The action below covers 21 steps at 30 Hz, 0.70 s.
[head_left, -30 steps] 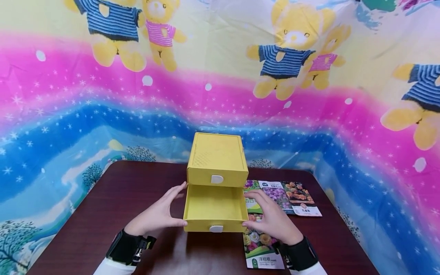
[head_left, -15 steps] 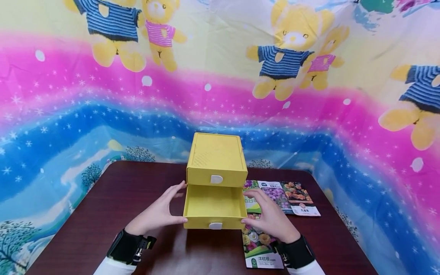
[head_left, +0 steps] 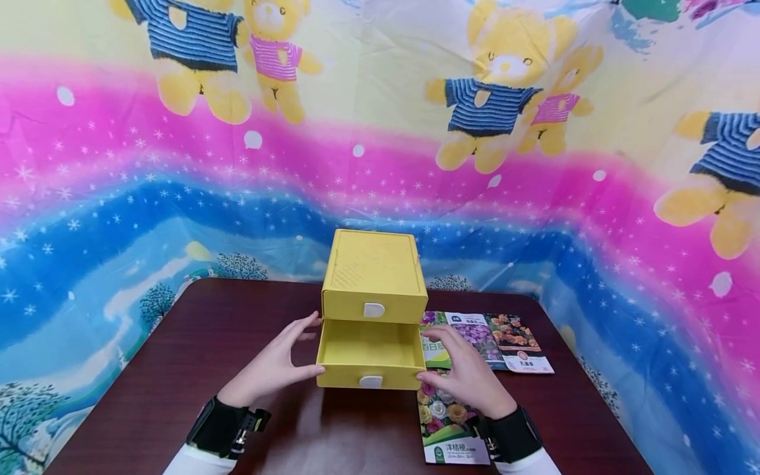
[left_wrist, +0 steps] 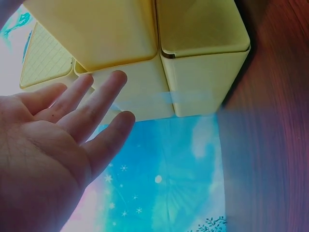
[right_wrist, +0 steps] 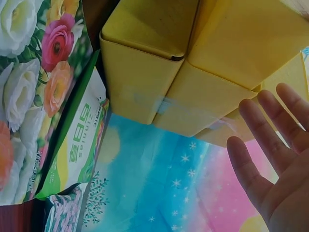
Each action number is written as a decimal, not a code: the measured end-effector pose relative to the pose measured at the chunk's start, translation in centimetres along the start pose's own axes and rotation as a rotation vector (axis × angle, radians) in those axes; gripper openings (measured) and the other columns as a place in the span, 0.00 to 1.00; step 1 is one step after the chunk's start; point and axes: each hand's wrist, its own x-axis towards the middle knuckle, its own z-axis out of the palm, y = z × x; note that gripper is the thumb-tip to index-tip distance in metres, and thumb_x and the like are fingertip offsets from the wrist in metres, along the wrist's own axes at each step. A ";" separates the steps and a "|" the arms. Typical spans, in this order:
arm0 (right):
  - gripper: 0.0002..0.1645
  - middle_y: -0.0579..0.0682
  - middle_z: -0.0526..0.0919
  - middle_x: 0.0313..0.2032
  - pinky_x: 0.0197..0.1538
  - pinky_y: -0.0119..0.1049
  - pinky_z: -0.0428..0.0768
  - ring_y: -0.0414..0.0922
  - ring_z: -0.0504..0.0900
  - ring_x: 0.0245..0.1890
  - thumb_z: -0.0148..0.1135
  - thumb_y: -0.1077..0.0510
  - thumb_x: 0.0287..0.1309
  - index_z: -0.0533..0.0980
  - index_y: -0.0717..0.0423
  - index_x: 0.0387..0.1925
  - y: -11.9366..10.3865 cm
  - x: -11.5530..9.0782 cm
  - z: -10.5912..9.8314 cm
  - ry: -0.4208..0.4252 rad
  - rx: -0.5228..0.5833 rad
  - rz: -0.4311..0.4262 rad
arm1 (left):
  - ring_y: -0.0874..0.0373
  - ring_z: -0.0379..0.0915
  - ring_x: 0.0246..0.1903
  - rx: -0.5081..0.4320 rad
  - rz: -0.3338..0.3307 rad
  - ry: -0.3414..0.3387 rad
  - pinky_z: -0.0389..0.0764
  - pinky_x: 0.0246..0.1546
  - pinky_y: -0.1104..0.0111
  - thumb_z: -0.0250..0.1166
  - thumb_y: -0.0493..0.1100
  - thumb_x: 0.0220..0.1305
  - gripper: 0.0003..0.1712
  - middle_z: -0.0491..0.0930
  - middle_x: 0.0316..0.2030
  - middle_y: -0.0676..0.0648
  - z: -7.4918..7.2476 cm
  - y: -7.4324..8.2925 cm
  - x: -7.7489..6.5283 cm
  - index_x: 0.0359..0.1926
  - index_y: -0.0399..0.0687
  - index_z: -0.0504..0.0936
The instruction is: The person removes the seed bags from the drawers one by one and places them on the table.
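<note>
A yellow drawer cabinet stands at the middle of the table. Its drawer below the top one is pulled partly out, with a bare interior and a white tab on its front. My left hand is at the left side, thumb tip right at the drawer's front left corner. On the opposite side, my right hand has its thumb against the front right corner. Fingers of both hands stretch back along the cabinet's sides, spread and fairly straight in the wrist views.
Right of the cabinet lie several flower seed packets: one with mixed roses-like blooms under the right hand, a green one, a purple one and an orange one. A bear-print cloth hangs behind the dark table.
The drawer has slid inward, away from me, so less of its interior shows. Both thumbs have moved back with its front; the upper fingers stay nearly in place.
</note>
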 end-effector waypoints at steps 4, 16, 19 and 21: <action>0.46 0.41 0.73 0.66 0.61 0.43 0.80 0.42 0.74 0.66 0.63 0.26 0.56 0.70 0.42 0.70 0.0 0.0 0.2 0.007 -0.008 0.018 | 0.47 0.73 0.65 0.002 -0.014 0.013 0.78 0.60 0.51 0.77 0.55 0.57 0.57 0.67 0.71 0.46 0.1 0.1 0.1 0.80 0.49 0.56; 0.42 0.40 0.75 0.61 0.59 0.46 0.81 0.43 0.77 0.61 0.61 0.26 0.59 0.70 0.42 0.67 0.2 0.2 0.9 0.039 0.011 0.057 | 0.46 0.75 0.62 -0.009 -0.021 0.067 0.82 0.55 0.55 0.76 0.53 0.60 0.52 0.70 0.68 0.45 0.7 -0.2 0.4 0.78 0.46 0.59; 0.40 0.40 0.75 0.60 0.58 0.47 0.81 0.43 0.78 0.60 0.62 0.27 0.60 0.71 0.42 0.67 0.2 0.3 0.9 0.045 0.016 0.064 | 0.46 0.75 0.62 -0.005 -0.028 0.072 0.82 0.54 0.58 0.75 0.53 0.61 0.51 0.70 0.68 0.45 0.8 -0.3 0.5 0.78 0.46 0.59; 0.39 0.40 0.75 0.59 0.57 0.47 0.81 0.43 0.78 0.59 0.62 0.28 0.60 0.71 0.42 0.66 0.3 0.3 1.0 0.048 0.015 0.070 | 0.46 0.75 0.62 -0.003 -0.030 0.073 0.82 0.54 0.59 0.75 0.53 0.61 0.51 0.70 0.68 0.45 0.9 -0.3 0.6 0.78 0.46 0.59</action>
